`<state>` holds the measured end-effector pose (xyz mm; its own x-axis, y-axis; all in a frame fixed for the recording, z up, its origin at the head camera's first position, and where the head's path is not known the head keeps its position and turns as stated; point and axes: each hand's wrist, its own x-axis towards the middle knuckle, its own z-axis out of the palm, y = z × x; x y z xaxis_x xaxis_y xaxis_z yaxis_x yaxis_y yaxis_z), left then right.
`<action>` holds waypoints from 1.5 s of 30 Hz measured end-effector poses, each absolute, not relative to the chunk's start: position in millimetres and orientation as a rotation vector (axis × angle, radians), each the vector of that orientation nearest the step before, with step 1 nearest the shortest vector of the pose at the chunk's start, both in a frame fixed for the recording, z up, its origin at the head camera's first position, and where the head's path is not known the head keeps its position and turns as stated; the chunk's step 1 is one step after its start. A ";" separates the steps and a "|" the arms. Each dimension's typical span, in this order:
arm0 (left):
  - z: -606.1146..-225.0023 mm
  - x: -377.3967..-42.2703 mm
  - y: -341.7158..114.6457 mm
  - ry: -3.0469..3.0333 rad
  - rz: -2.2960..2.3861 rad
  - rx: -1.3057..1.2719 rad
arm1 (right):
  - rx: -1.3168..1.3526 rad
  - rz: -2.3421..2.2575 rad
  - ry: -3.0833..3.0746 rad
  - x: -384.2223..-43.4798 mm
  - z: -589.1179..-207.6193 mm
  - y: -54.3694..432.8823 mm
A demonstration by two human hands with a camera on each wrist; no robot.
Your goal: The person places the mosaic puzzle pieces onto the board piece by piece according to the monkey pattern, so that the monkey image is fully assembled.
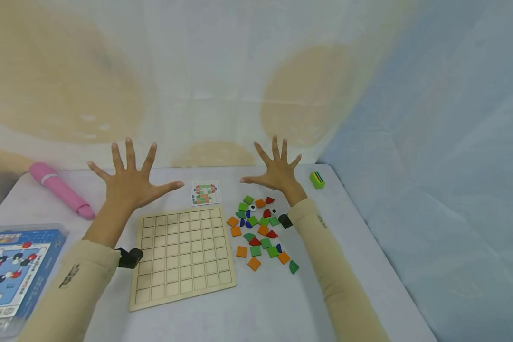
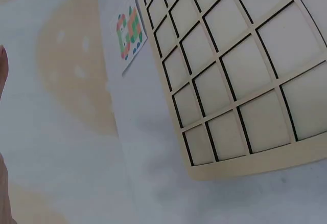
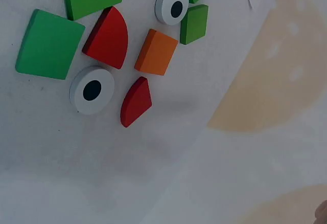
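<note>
Both hands are held up with fingers spread wide, and neither holds anything. In the head view my left hand is raised beyond the upper left corner of a wooden grid board, whose square cells hold no pieces. My right hand is over the back of the table, just past a scatter of coloured wooden pieces. Among them are orange squares, green squares, red quarter-rounds and white eye discs. Between the hands lies a pattern card with a coloured picture.
At the left edge lies a blue box with a molecule picture. Behind it is a pink stick-shaped object. A small green block with coloured stripes sits at the back right. Patterned cloth hangs behind the white table.
</note>
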<state>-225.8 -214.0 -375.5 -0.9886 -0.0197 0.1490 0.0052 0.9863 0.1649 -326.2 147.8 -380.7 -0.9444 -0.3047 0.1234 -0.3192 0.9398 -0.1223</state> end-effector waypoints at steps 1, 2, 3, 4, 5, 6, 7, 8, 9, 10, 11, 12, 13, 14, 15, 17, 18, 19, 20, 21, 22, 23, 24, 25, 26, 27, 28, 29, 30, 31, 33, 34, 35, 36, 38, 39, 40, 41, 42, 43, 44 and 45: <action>-376.5 -223.2 -215.6 -2.963 -0.253 0.002 | 0.491 0.236 -2.978 -324.5 -381.8 149.7; -377.5 -219.9 -217.5 -2.941 -0.265 -0.010 | 0.500 0.259 -2.961 -322.3 -383.0 151.8; -379.1 -216.2 -219.9 -2.912 -0.262 -0.028 | 0.508 0.273 -2.944 -320.1 -384.7 154.2; -381.3 -212.0 -222.1 -2.874 -0.252 -0.053 | 0.518 0.284 -2.925 -317.8 -386.6 156.9; -383.9 -207.0 -224.2 -2.833 -0.243 -0.079 | 0.526 0.291 -2.908 -315.1 -389.1 159.7; -386.9 -201.7 -226.2 -2.793 -0.234 -0.106 | 0.536 0.288 -2.890 -312.5 -392.2 162.8; -390.9 -195.9 -228.0 -2.748 -0.221 -0.134 | 0.547 0.291 -2.876 -309.6 -395.6 165.9; -395.3 -190.2 -229.7 -2.715 -0.208 -0.155 | 0.558 0.286 -2.868 -306.6 -399.4 169.1; -400.0 -184.4 -231.0 -2.693 -0.204 -0.169 | 0.568 0.274 -2.863 -303.4 -403.5 172.4; -404.8 -178.7 -232.1 -2.677 -0.210 -0.183 | 0.583 0.264 -2.858 -300.4 -407.8 175.4; -409.4 -173.4 -233.4 -2.678 -0.224 -0.185 | 0.594 0.249 -2.858 -297.2 -412.2 178.2; -414.0 -168.6 -234.8 -2.683 -0.243 -0.184 | 0.605 0.235 -2.861 -294.3 -416.8 180.7; -418.7 -164.1 -236.4 -2.691 -0.261 -0.179 | 0.613 0.232 -2.868 -291.2 -421.0 182.9; -422.8 -159.9 -238.2 -2.706 -0.283 -0.170 | 0.621 0.237 -2.878 -287.9 -424.7 184.7; -426.8 -155.9 -240.0 -2.718 -0.298 -0.163 | 0.626 0.247 -2.890 -284.6 -428.0 186.3; -434.4 -148.4 -243.9 -2.727 -0.315 -0.152 | 0.627 0.281 -2.926 -279.2 -434.1 188.6; -438.1 -144.6 -245.9 -2.728 -0.322 -0.149 | 0.623 0.308 -2.943 -276.7 -436.5 189.3; -441.6 -140.8 -247.8 -2.728 -0.327 -0.147 | 0.621 0.328 -2.960 -274.4 -438.6 189.9; -444.7 -137.0 -249.3 -2.729 -0.341 -0.145 | 0.618 0.340 -2.978 -272.2 -440.4 190.5; -447.9 -133.1 -250.7 -2.732 -0.358 -0.141 | 0.620 0.345 -2.989 -270.6 -442.4 191.0; -450.7 -129.1 -252.0 -2.733 -0.375 -0.138 | 0.625 0.353 -2.996 -268.9 -443.9 191.4; -453.4 -125.3 -253.2 -2.733 -0.388 -0.134 | 0.636 0.355 -2.999 -267.2 -445.2 191.6; -455.8 -121.8 -254.2 -2.738 -0.399 -0.131 | 0.649 0.363 -2.995 -265.3 -446.1 191.8; -457.8 -118.5 -254.8 -2.743 -0.413 -0.127 | 0.663 0.357 -2.990 -263.9 -447.1 192.0; -459.8 -115.5 -255.3 -2.751 -0.425 -0.122 | 0.681 0.352 -2.974 -262.8 -448.2 192.0; -461.7 -112.6 -255.7 -2.757 -0.431 -0.121 | 0.694 0.353 -2.962 -261.5 -448.8 192.1; -463.3 -110.0 -256.1 -2.762 -0.435 -0.121 | 0.706 0.364 -2.954 -260.1 -449.1 192.1; -464.8 -107.7 -256.5 -2.768 -0.442 -0.121 | 0.715 0.369 -2.947 -259.1 -449.5 192.0; -466.2 -105.5 -257.0 -2.774 -0.450 -0.126 | 0.718 0.374 -2.945 -258.3 -449.8 191.7; -467.2 -103.5 -257.5 -2.784 -0.459 -0.126 | 0.721 0.374 -2.945 -257.8 -449.9 191.2; -468.9 -100.2 -258.7 -2.808 -0.480 -0.125 | 0.718 0.392 -2.957 -256.8 -449.7 190.2; -469.6 -98.8 -259.1 -2.829 -0.498 -0.122 | 0.716 0.393 -2.962 -256.6 -449.8 189.5; -470.5 -97.3 -259.4 -2.852 -0.520 -0.116 | 0.715 0.391 -2.965 -256.5 -449.9 188.9; -471.6 -95.8 -259.7 -2.881 -0.544 -0.106 | 0.713 0.385 -2.968 -256.4 -450.0 188.3; -474.9 -93.1 -260.2 -2.940 -0.603 -0.083 | 0.716 0.385 -2.965 -256.2 -450.1 187.6; -477.1 -91.6 -260.5 -2.967 -0.633 -0.073 | 0.718 0.386 -2.962 -255.9 -450.0 187.3; -479.6 -90.1 -261.3 -2.984 -0.660 -0.069 | 0.719 0.386 -2.964 -256.0 -449.8 187.0; -482.2 -88.6 -262.5 -2.994 -0.683 -0.069 | 0.720 0.387 -2.962 -256.0 -449.7 186.8; -484.8 -87.5 -264.0 -2.997 -0.695 -0.079 | 0.717 0.388 -2.961 -255.8 -449.5 186.8; -487.4 -86.4 -265.6 -2.991 -0.703 -0.096 | 0.710 0.393 -2.964 -255.8 -449.4 187.0; -489.8 -85.3 -267.4 -2.981 -0.713 -0.115 | 0.702 0.400 -2.969 -255.9 -449.3 187.3; -492.0 -84.5 -269.2 -2.963 -0.720 -0.135 | 0.692 0.407 -2.976 -256.0 -449.1 188.0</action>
<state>-84.5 -269.2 -492.0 -0.9921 0.0648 0.1079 0.1071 0.8851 0.4529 -256.0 188.0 -449.1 -0.8974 -0.4255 0.1166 -0.4412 0.8644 -0.2412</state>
